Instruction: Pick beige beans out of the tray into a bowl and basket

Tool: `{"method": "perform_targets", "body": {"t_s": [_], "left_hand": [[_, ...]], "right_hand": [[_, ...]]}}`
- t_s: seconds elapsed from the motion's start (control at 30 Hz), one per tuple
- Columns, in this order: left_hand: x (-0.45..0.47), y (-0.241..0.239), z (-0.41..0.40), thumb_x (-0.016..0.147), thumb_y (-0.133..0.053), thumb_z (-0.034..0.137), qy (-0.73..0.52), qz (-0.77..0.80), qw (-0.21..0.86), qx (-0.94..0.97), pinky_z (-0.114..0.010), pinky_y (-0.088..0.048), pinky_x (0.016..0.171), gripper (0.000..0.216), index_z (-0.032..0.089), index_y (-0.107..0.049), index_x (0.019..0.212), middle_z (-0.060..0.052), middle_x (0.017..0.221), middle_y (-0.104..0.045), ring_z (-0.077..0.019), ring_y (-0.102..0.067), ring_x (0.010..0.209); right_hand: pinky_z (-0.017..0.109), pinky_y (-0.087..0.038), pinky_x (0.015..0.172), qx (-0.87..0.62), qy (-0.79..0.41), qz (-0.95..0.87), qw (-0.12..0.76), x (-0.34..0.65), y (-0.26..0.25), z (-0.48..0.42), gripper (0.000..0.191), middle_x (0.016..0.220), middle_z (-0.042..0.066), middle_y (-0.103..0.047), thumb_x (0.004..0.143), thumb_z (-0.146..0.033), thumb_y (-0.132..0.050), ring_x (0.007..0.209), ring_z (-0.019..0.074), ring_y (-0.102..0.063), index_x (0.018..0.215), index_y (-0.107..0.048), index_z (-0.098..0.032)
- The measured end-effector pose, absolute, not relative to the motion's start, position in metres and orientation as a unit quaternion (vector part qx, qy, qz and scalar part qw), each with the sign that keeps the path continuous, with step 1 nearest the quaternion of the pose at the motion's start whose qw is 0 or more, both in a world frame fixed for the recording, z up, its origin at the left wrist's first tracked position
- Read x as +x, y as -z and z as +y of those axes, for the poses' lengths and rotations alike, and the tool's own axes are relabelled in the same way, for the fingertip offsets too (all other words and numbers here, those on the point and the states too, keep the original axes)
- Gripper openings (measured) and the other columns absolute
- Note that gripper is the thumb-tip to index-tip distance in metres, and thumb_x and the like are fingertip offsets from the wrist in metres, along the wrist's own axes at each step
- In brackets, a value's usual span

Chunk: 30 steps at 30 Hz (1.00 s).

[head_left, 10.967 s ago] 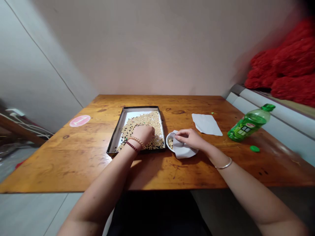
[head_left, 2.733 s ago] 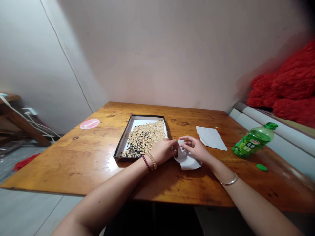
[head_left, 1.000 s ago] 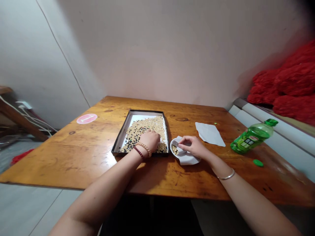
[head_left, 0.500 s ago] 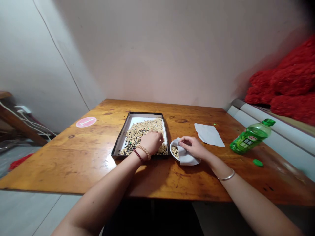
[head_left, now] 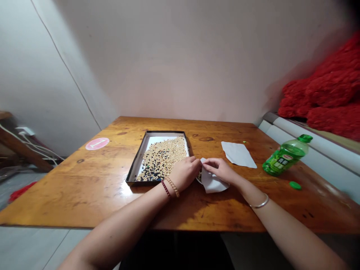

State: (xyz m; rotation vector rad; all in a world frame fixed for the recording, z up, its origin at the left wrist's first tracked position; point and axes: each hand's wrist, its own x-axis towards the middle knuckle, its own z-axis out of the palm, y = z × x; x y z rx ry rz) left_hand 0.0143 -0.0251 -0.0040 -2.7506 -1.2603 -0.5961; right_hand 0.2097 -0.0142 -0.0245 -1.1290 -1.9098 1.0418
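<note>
A shallow dark tray (head_left: 137, 165) with a white floor holds a heap of pale beans (head_left: 165, 159) mixed with some dark ones. Just right of it sits a small white bowl, almost hidden under a white paper sheet (head_left: 211, 183). My left hand (head_left: 185, 171) hovers over the bowl's left edge, fingers curled closed on something I cannot make out. With my right hand (head_left: 222, 169) I pinch the paper's upper edge over the bowl.
The wooden table (head_left: 84, 187) also carries a second white paper (head_left: 237, 153), a green bottle (head_left: 285, 155) lying tilted at the right, its green cap (head_left: 295, 185), and a pink round sticker (head_left: 97, 143). Red fluffy material (head_left: 323, 90) piles up at the right.
My left hand has moved right, out of the tray of beans and over to the bowl. My right hand has stayed on the paper.
</note>
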Motion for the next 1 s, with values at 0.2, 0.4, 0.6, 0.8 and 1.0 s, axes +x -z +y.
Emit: {"method": "perform_targets", "body": {"t_s": [0.2,0.4,0.6,0.8,1.0], "left_hand": [[0.013,0.004,-0.025,0.093,-0.046,0.031,0.187,-0.394,0.042,-0.899,-0.026,-0.044,0.072,0.016,0.019,-0.055,0.088,-0.003,0.087,-0.057,-0.0155,-0.053,0.084],[0.01,-0.003,-0.024,0.09,-0.051,0.04,0.165,-0.421,0.057,-0.89,-0.028,-0.044,0.073,0.022,0.018,-0.058,0.088,-0.004,0.089,-0.058,-0.0184,-0.052,0.089],[-0.01,-0.005,-0.012,0.089,-0.052,0.03,0.102,-0.538,0.095,-0.831,-0.033,-0.046,0.074,0.018,0.016,-0.062,0.09,-0.01,0.091,-0.061,-0.0236,-0.053,0.091],[-0.022,-0.001,-0.002,0.084,-0.057,0.034,0.022,-0.575,0.046,-0.816,-0.035,-0.048,0.073,0.021,0.016,-0.067,0.083,-0.011,0.09,-0.065,-0.0259,-0.057,0.09],[-0.017,-0.003,-0.005,0.085,-0.049,0.027,0.011,-0.573,0.024,-0.819,-0.035,-0.049,0.071,0.022,0.015,-0.067,0.08,-0.012,0.087,-0.067,-0.025,-0.061,0.087]], "right_hand": [[0.033,-0.046,0.078,-0.439,-0.373,-0.759,0.301,0.212,0.023,-0.014,0.029,0.089,0.007,-0.07,0.083,-0.041,-0.058,0.083,0.0215,-0.061,0.09,-0.071,-0.016],[0.028,-0.044,0.072,-0.413,-0.385,-0.77,0.296,0.213,0.022,-0.015,0.027,0.08,0.004,-0.064,0.083,-0.042,-0.058,0.076,0.0166,-0.057,0.08,-0.063,-0.016],[0.025,-0.041,0.065,-0.437,-0.386,-0.737,0.341,0.21,0.026,-0.014,0.03,0.079,0.002,-0.06,0.084,-0.046,-0.055,0.07,0.0137,-0.053,0.084,-0.059,-0.016],[0.026,-0.042,0.065,-0.457,-0.389,-0.721,0.346,0.209,0.025,-0.014,0.03,0.079,0.003,-0.062,0.081,-0.045,-0.059,0.068,0.0134,-0.054,0.084,-0.061,-0.016],[0.027,-0.044,0.069,-0.458,-0.384,-0.721,0.352,0.21,0.022,-0.015,0.028,0.083,0.004,-0.065,0.083,-0.043,-0.057,0.074,0.0155,-0.057,0.086,-0.064,-0.016]]}}
